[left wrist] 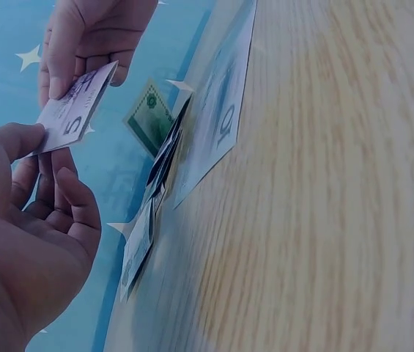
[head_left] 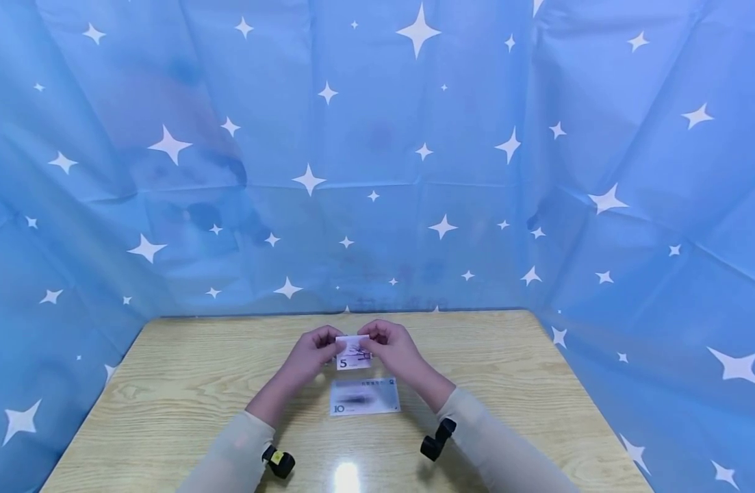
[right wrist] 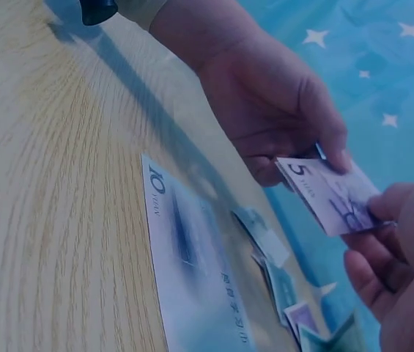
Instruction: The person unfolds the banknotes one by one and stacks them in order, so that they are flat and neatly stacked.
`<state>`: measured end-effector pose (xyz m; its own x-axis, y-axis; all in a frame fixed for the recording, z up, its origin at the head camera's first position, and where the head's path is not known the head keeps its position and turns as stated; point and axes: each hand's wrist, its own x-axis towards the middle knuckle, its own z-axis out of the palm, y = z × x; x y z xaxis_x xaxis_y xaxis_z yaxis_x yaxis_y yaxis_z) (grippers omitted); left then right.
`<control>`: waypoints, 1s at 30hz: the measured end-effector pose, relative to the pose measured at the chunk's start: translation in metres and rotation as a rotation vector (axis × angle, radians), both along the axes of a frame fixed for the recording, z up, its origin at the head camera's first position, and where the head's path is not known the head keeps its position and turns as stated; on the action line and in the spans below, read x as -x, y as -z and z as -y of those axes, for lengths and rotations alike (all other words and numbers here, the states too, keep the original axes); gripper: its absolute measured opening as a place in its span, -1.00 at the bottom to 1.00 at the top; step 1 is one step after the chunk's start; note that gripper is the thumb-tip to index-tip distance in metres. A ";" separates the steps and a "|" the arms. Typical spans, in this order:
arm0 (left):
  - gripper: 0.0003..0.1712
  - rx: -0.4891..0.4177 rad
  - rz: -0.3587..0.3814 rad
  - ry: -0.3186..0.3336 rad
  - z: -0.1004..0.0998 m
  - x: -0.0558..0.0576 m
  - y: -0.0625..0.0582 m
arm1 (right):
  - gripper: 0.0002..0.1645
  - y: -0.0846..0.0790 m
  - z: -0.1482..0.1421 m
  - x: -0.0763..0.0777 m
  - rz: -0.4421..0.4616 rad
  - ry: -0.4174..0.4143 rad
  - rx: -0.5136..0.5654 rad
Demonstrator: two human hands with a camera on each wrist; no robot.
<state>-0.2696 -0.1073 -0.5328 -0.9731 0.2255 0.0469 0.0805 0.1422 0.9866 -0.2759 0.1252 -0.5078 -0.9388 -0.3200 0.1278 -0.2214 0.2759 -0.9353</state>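
In the head view, my left hand (head_left: pixel 314 350) and right hand (head_left: pixel 394 348) pinch a folded purple 5-yuan banknote (head_left: pixel 352 361) from its two sides, held above the table. Both thumbs press on its printed face, with fingers behind it; the left wrist view shows the folded note (left wrist: pixel 75 121) edge-on, its layers close together. Below it, toward me, a bluish 10-yuan banknote (head_left: pixel 365 397) lies flat on the table. Several folded notes (left wrist: pixel 142 238) stand beyond that in the left wrist view, one a green note (left wrist: pixel 150 121); the hands and held note hide them from the head camera.
A light wood-grain table (head_left: pixel 186 390) carries everything. Blue curtain (head_left: pixel 377 137) with white stars closes in its back and sides. Small black cameras are strapped on both sleeves, the left one (head_left: pixel 280 462) bearing a yellow mark.
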 end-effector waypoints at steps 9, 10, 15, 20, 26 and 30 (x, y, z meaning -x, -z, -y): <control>-0.86 0.006 -0.014 0.021 -0.002 -0.001 0.001 | -0.90 0.001 -0.003 -0.001 -0.006 -0.009 -0.019; -0.86 0.007 -0.025 0.024 -0.002 -0.001 0.001 | -0.90 0.002 -0.003 -0.001 -0.005 -0.008 -0.023; -0.87 0.040 -0.087 0.031 -0.003 0.001 0.003 | -0.88 0.005 -0.004 -0.001 0.001 -0.016 -0.035; -0.89 0.069 -0.108 0.012 -0.004 0.001 0.001 | -0.88 0.008 -0.005 -0.001 0.001 -0.028 -0.026; -0.91 0.101 -0.120 -0.020 -0.004 -0.001 -0.004 | -0.86 0.007 -0.005 -0.002 0.005 -0.028 -0.017; -0.90 0.112 -0.127 -0.028 -0.004 -0.001 -0.006 | -0.84 0.005 -0.006 -0.002 -0.008 -0.037 -0.033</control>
